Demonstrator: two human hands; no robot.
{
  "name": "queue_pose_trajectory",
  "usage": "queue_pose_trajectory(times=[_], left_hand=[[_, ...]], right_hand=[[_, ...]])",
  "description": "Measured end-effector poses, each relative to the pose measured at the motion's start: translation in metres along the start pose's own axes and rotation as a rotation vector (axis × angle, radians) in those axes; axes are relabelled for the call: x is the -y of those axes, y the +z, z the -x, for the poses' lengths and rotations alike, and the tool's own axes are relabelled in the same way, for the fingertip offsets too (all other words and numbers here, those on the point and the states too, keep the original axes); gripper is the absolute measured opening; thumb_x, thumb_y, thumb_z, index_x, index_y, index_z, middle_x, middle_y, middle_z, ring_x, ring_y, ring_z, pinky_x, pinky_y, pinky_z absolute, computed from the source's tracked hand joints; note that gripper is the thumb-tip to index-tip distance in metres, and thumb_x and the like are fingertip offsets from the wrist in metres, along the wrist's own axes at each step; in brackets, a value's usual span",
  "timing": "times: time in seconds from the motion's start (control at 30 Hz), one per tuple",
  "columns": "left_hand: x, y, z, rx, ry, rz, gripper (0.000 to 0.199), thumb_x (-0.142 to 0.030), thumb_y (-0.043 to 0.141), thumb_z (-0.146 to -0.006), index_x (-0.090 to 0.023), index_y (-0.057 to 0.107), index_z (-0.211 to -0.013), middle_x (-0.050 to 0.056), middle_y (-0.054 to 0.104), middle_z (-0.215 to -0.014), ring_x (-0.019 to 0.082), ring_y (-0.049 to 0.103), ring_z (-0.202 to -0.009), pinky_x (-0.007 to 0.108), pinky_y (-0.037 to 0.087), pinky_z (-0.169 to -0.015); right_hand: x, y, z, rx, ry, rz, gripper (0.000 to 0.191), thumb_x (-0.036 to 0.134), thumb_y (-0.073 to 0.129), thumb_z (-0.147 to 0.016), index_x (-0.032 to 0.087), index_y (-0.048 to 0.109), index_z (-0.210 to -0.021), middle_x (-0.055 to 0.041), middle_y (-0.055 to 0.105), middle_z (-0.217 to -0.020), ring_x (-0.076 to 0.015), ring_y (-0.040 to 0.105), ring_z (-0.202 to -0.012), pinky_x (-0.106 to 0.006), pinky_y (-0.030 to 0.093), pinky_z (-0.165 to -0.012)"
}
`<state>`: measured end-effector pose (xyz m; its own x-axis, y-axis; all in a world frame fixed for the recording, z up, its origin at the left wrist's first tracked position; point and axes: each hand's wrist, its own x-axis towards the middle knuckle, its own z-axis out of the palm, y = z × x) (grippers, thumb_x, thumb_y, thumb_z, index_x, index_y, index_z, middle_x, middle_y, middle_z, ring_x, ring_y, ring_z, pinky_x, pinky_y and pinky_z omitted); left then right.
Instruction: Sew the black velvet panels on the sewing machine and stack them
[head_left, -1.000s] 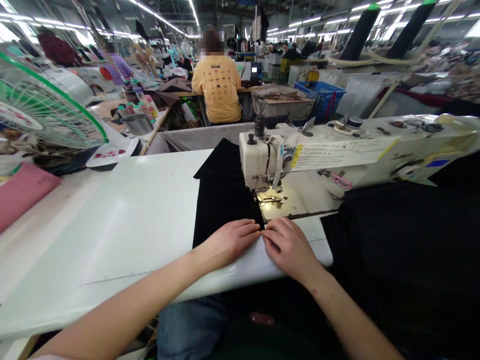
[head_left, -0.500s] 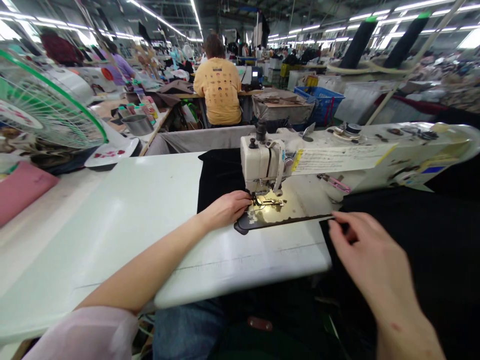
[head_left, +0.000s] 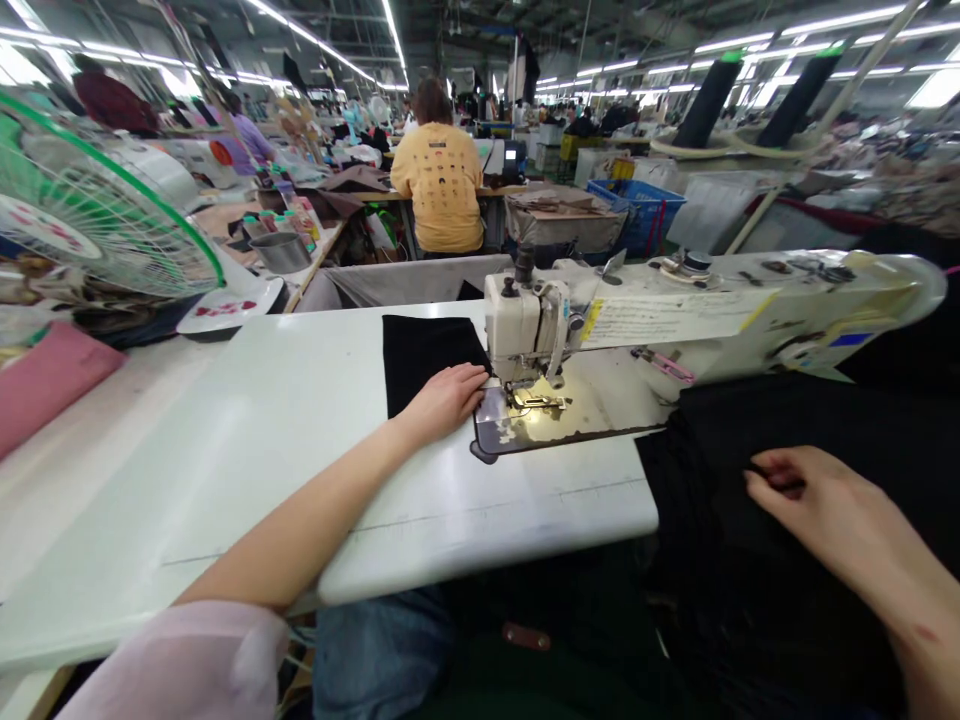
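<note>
A piece of black fabric (head_left: pixel 420 345) lies on the white table, left of the sewing machine head (head_left: pixel 514 325). My left hand (head_left: pixel 442 400) rests on its right part, fingers extended close together and pointing at the machine. The fabric's edge there is partly under my fingers. The metal needle plate (head_left: pixel 540 400) is lit, with no cloth on it. Over a heap of black fabric (head_left: pixel 712 480) at the right hovers my right hand (head_left: pixel 817 500), its fingers curled and a small gap between thumb and forefinger. Nothing shows between them.
A green-rimmed fan (head_left: pixel 112 210) stands at the left, near pink cloth (head_left: pixel 60 380). Two dark thread cones (head_left: pixel 709 100) stand behind the machine. A person in a yellow shirt (head_left: pixel 439 185) sits ahead, left of a blue basket (head_left: pixel 637 210).
My left hand and the black fabric have moved left, away from the needle area. My right hand has moved right from the machine bed's edge to above the black fabric heap.
</note>
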<state>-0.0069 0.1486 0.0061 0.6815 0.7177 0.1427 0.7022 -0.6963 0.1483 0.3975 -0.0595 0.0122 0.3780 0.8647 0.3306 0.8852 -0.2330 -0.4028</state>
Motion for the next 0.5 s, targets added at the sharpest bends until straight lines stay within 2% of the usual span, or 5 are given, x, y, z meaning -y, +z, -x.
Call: queue_pose_trajectory(times=[0.17, 0.27, 0.37, 0.43, 0.5], left_hand=[[-0.019, -0.010, 0.009, -0.051, -0.011, -0.093, 0.037, -0.022, 0.049, -0.096, -0.018, 0.064, -0.130, 0.014, 0.060, -0.144, 0.036, 0.049, -0.140, 0.064, 0.036, -0.114], [-0.044, -0.016, 0.026, -0.115, 0.114, -0.105, 0.031, -0.024, 0.054, -0.095, -0.018, 0.069, -0.122, 0.014, 0.069, -0.131, 0.036, 0.061, -0.127, 0.059, 0.045, -0.109], [-0.078, -0.024, 0.044, -0.133, 0.249, 0.026, 0.028, -0.025, 0.050, -0.098, -0.018, 0.069, -0.119, 0.013, 0.074, -0.117, 0.030, 0.071, -0.106, 0.048, 0.057, -0.096], [-0.104, -0.029, 0.050, -0.165, 0.302, 0.181, 0.040, -0.023, 0.050, -0.099, -0.018, 0.056, -0.138, 0.015, 0.068, -0.131, 0.028, 0.067, -0.118, 0.045, 0.056, -0.100], [-0.129, -0.033, 0.049, -0.184, 0.355, 0.371, 0.068, -0.023, 0.059, -0.095, -0.018, 0.030, -0.157, 0.019, 0.049, -0.154, 0.029, 0.049, -0.141, 0.047, 0.047, -0.113]], right_hand=[[0.010, -0.005, -0.002, -0.015, -0.040, -0.041, 0.011, 0.034, 0.054, -0.068, 0.026, 0.054, -0.061, -0.0040, 0.059, -0.068, -0.0222, 0.057, -0.066, -0.036, 0.044, -0.066], [0.008, -0.022, -0.004, -0.098, 0.031, -0.127, 0.008, 0.032, 0.057, -0.068, 0.025, 0.058, -0.066, -0.0019, 0.060, -0.068, -0.0194, 0.057, -0.062, -0.033, 0.045, -0.064], [0.015, -0.049, 0.003, -0.224, 0.091, -0.255, 0.012, 0.035, 0.058, -0.073, 0.023, 0.060, -0.076, -0.0036, 0.063, -0.077, -0.0200, 0.059, -0.068, -0.032, 0.046, -0.064], [0.033, -0.062, 0.013, -0.141, 0.056, -0.455, 0.014, 0.037, 0.061, -0.077, 0.023, 0.059, -0.076, -0.0052, 0.064, -0.086, -0.0204, 0.059, -0.076, -0.031, 0.046, -0.066], [0.061, -0.066, 0.025, 0.130, 0.003, -0.759, 0.018, 0.037, 0.067, -0.077, 0.022, 0.058, -0.072, -0.0049, 0.062, -0.086, -0.0193, 0.056, -0.077, -0.029, 0.044, -0.064]])
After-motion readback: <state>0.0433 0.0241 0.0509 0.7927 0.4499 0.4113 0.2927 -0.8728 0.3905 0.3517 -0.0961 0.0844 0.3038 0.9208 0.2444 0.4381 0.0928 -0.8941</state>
